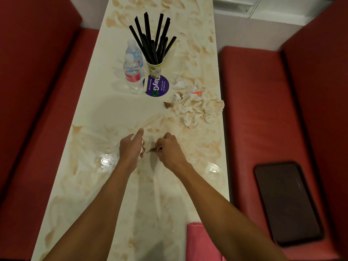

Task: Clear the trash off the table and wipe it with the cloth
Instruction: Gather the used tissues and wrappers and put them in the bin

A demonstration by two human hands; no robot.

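My left hand is over the middle of the white marbled table, curled round crumpled white tissue that shows at its fingers. My right hand is just to its right, fingers pinched on a small brownish scrap that is blurred. A heap of crumpled, stained tissues with an orange scrap lies near the table's right edge, beyond both hands. A pink cloth lies at the near right corner of the table, partly under my right forearm.
Two clear water bottles stand at the far middle beside a paper cup full of black straws, on a round purple sticker. Red benches flank the table. A dark phone lies on the right bench.
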